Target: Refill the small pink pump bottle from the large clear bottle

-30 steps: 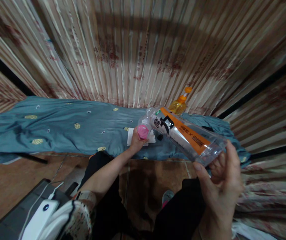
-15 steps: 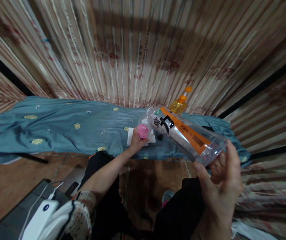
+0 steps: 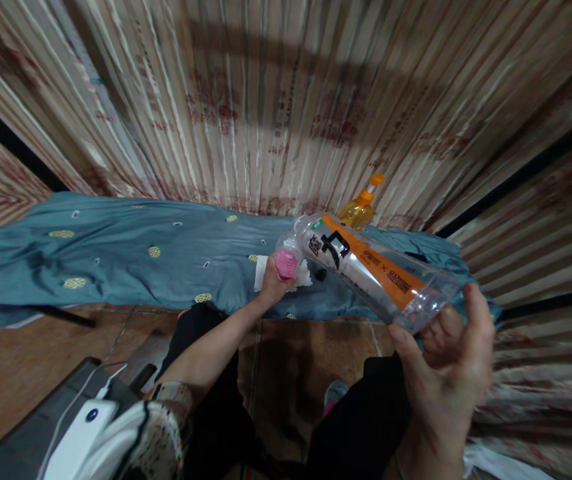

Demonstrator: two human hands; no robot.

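Observation:
My right hand (image 3: 449, 353) grips a large clear plastic bottle (image 3: 366, 270) by its base, thumb below and fingers behind and above. The bottle bears an orange and white label with dark characters and lies tilted, its neck pointing left and away from me. At its neck end, my left hand (image 3: 273, 280) is closed around a small clear container (image 3: 286, 261) with a pink label or face. Where the bottle's neck meets the container, I cannot tell whether they touch or merely overlap. Beneath my left hand lies a white tissue (image 3: 262, 268).
A teal patterned cloth (image 3: 116, 247) covers the long narrow table. Behind the bottle stands an orange pump bottle (image 3: 357, 212). A small dark object (image 3: 321, 274) rests beside the tissue. Lower left, a white power bank (image 3: 83, 437) has a cable attached. Striped curtains (image 3: 276, 100) hang behind.
The fingers of my right hand have shifted slightly right and loosened a little at the bottle's base. The bottle's base end has moved slightly right. My left hand looks still.

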